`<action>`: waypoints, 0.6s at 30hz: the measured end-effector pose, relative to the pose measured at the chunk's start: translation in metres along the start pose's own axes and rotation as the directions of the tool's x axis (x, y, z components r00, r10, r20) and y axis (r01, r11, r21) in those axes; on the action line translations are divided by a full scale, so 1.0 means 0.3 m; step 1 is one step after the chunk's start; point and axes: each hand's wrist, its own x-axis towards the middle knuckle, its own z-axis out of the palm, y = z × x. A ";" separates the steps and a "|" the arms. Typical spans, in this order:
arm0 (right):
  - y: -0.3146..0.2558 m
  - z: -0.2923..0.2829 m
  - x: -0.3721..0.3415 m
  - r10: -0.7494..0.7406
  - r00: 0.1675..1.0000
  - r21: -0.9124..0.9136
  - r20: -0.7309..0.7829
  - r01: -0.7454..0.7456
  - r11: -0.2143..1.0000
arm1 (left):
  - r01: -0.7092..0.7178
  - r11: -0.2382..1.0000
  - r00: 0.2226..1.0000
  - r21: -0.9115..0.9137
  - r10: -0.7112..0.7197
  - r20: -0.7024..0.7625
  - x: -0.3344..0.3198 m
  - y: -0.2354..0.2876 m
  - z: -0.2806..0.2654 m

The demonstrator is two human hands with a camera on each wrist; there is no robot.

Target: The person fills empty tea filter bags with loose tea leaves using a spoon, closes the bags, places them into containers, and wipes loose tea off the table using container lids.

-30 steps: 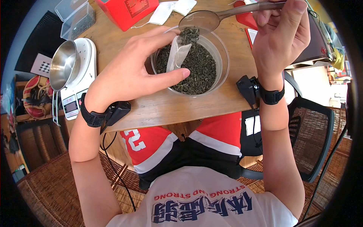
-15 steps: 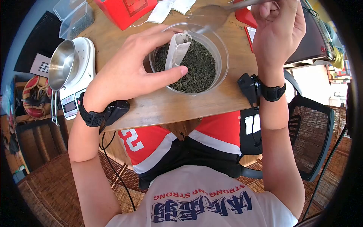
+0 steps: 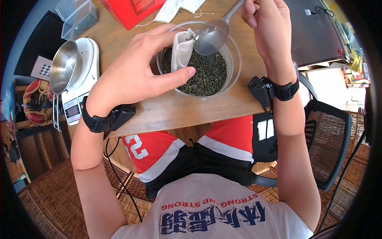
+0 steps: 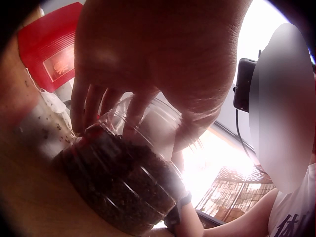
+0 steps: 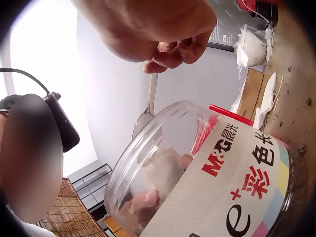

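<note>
My left hand (image 3: 133, 69) reaches over the rim of a clear plastic tub (image 3: 237, 65) and holds a small white tea bag (image 3: 182, 51), mouth up, between thumb and fingers. Dark green tea leaves (image 3: 209, 77) fill the lower part of the tub. A few leaves show at the bag's mouth. From the right, my right hand (image 3: 272, 36) grips a spoon (image 3: 213, 38) by its handle. The spoon's bowl slants down over the tub, right beside the bag's mouth. In the right wrist view, the spoon handle (image 5: 153, 89) hangs from curled fingers behind the labelled tub.
At left, a steel pan (image 3: 65, 65) sits on a white kitchen scale (image 3: 89, 63). Behind stand a lidded clear box (image 3: 81, 24) and a red box (image 3: 131, 12). Filled white bags (image 3: 169, 10) lie beyond the tub. The table's front edge runs close by.
The clump of leaves at the bag's mouth has dropped from sight. My right hand has shifted left, swinging the spoon away, then down beside the bag. My left hand keeps its hold.
</note>
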 end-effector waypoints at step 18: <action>-0.024 0.013 0.003 -0.020 1.000 0.014 -0.024 0.020 1.000 | -0.011 1.000 1.000 0.027 0.011 -0.020 0.001 -0.006 -0.001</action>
